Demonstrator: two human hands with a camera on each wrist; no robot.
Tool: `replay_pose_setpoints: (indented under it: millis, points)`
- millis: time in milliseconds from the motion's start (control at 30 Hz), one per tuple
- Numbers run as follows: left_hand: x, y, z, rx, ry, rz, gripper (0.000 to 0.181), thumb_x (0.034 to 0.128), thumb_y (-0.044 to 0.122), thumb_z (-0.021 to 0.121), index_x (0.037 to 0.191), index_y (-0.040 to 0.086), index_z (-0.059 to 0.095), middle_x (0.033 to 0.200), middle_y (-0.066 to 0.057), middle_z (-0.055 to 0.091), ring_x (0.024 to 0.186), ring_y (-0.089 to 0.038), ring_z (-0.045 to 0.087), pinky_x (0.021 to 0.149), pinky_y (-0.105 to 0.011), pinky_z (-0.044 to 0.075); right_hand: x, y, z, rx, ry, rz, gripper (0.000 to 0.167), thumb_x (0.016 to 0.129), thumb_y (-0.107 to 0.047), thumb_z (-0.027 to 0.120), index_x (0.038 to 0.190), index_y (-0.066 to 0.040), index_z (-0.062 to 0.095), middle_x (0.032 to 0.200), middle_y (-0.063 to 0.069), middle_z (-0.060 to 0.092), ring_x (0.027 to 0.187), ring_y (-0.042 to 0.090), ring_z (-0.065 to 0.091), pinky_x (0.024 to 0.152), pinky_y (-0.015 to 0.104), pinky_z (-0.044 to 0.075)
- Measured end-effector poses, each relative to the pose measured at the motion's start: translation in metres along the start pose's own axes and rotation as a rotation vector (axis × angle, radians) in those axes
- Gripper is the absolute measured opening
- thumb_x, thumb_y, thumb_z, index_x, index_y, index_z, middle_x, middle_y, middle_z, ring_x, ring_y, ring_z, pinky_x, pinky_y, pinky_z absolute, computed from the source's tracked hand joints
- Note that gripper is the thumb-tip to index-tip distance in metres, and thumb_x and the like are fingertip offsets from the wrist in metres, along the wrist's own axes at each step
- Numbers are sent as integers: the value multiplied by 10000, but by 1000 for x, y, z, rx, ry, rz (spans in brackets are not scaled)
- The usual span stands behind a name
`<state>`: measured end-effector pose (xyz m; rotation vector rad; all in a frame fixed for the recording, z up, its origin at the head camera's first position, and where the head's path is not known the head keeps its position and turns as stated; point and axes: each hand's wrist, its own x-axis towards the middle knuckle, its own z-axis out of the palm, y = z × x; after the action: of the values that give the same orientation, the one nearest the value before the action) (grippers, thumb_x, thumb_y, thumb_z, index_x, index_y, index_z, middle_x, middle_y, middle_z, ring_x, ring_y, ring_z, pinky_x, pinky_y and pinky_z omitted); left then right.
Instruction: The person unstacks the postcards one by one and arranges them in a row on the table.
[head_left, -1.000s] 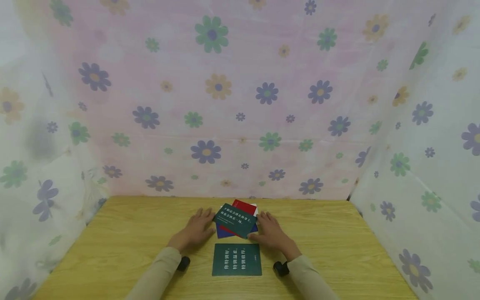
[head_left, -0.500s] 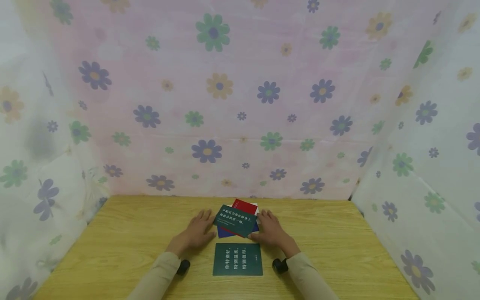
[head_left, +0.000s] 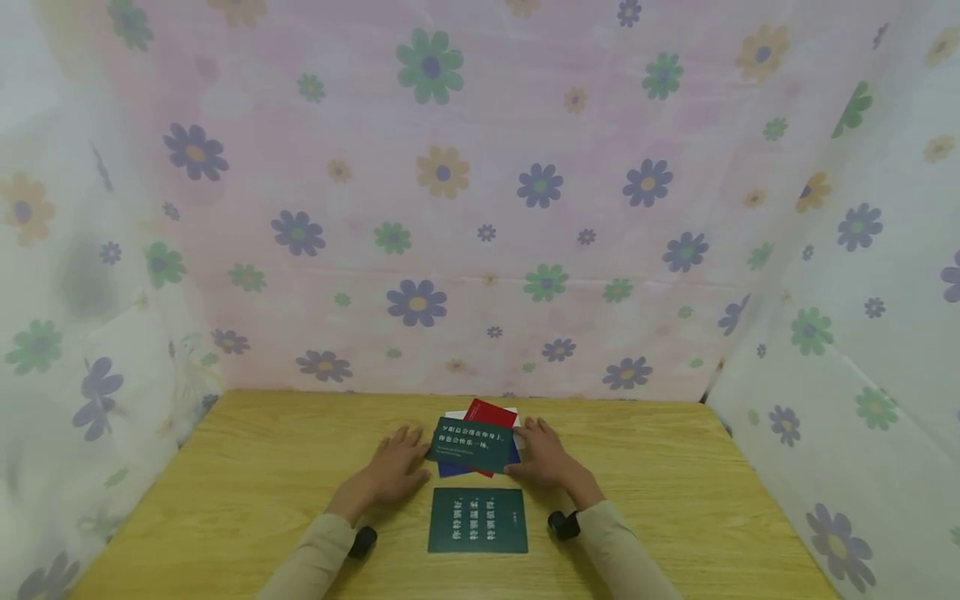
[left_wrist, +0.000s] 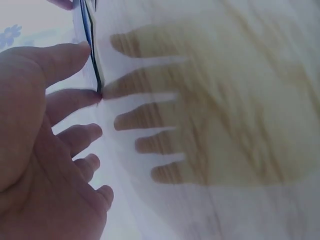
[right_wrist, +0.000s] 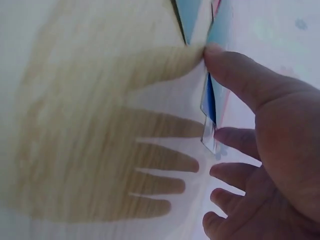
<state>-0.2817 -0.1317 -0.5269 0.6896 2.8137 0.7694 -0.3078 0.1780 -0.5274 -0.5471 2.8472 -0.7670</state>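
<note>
Fingers extended, the left hand (head_left: 390, 471) and right hand (head_left: 551, 461) touch opposite sides of the upper green card (head_left: 472, 445), which lies between them over a red card (head_left: 492, 412), a blue card (head_left: 453, 470) and a white card (head_left: 455, 414), the lower green card (head_left: 477, 521) lying between the wrists (head_left: 349, 502).

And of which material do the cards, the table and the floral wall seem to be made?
Cards: probably stiff printed paper, fairly matt; their edges look thin and straight.
Table: wood or wood-look laminate, likely glossy; it shows grain, and the left hand seems mirrored in it.
Floral wall: thin fabric or plastic sheet, mostly dull; creases show, but which is unclear.
</note>
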Motion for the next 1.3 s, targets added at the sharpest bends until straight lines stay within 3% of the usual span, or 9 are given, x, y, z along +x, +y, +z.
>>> replay_pose_setpoints:
  millis: [133, 233, 500, 800, 1067, 1300]
  points:
    - [1, -6, -2, 38, 21, 16, 487, 1021, 220, 589, 1431, -38, 542, 1579, -314, 346, 1497, -541, 197, 1210, -687, 157, -2, 3, -2, 24, -25, 3, 790, 856, -297, 815, 1475, 50, 467, 1596, 326, 302, 1509, 524, 173, 1225, 651, 175]
    - [4, -12, -5, 25, 29, 18, 570, 1008, 254, 614, 1483, -30, 479, 1597, -291, 332, 1505, -531, 185, 1218, -668, 166, -3, 4, -4, 32, -40, 2, 866, 841, -337, 826, 1510, 39, 424, 1611, 319, 277, 1516, 524, 149, 1225, 659, 156]
    - [17, -23, -11, 18, -52, -67, 895, 928, 518, 684, 1618, 120, 276, 1695, -150, 172, 1566, -413, 77, 1267, -582, 72, 1, 4, -6, -20, -85, -11, 1004, 820, -418, 836, 1572, 9, 324, 1635, 314, 216, 1530, 508, 120, 1241, 644, 109]
    - [34, -25, -16, -8, -74, -40, 970, 810, 449, 838, 1591, 129, 358, 1683, -194, 190, 1556, -445, 84, 1263, -597, 82, 3, 2, -5, -35, -78, -25, 976, 802, -404, 855, 1544, 13, 378, 1621, 330, 237, 1522, 519, 136, 1235, 653, 123]
    - [38, -16, -18, -16, -82, -43, 907, 809, 358, 860, 1561, 112, 417, 1666, -219, 223, 1549, -462, 104, 1261, -598, 95, 4, 3, -7, -38, -63, -44, 929, 801, -364, 864, 1514, 34, 420, 1608, 324, 279, 1515, 520, 163, 1233, 652, 135]
    - [39, -17, -17, -53, -70, -53, 922, 784, 350, 878, 1554, 112, 429, 1669, -212, 222, 1549, -464, 93, 1256, -609, 98, 5, 5, -7, -16, -69, -31, 912, 799, -354, 866, 1514, 10, 432, 1619, 309, 269, 1526, 509, 136, 1232, 670, 85]
